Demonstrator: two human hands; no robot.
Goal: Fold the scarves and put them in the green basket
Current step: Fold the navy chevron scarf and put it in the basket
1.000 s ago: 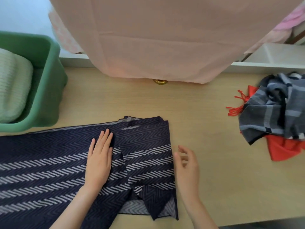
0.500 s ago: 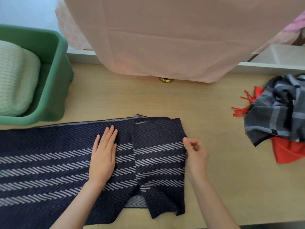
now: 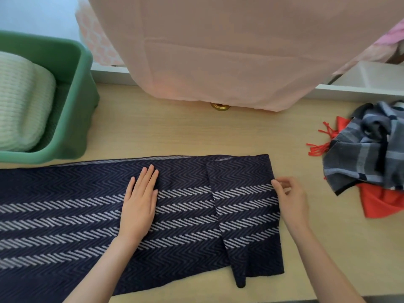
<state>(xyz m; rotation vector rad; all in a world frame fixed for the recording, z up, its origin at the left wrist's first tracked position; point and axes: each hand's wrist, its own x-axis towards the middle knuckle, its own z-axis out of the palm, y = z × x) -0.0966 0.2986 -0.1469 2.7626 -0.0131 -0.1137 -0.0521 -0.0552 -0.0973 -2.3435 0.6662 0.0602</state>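
Observation:
A dark navy scarf (image 3: 72,217) with pale herringbone stripes lies spread along the wooden table (image 3: 175,132), running off the left edge. Its right end is folded back over itself. My left hand (image 3: 140,204) presses flat on the scarf, fingers straight. My right hand (image 3: 290,199) pinches the scarf's folded right edge between thumb and fingers. The green basket (image 3: 80,110) stands at the far left and holds a folded pale green knitted scarf (image 3: 21,101). A crumpled grey plaid scarf (image 3: 371,147) lies on a red fringed scarf (image 3: 384,202) at the right.
A pink cloth (image 3: 218,51) hangs over the table's back edge, with a small brass knob (image 3: 220,106) just under its hem. A white ledge (image 3: 358,90) runs along the back. Bare wood shows between the navy scarf and the pile.
My right hand moved from hovering beside the scarf to pinching its folded right edge. The fold has been drawn out wider and flatter. My left hand stays pressed on the cloth.

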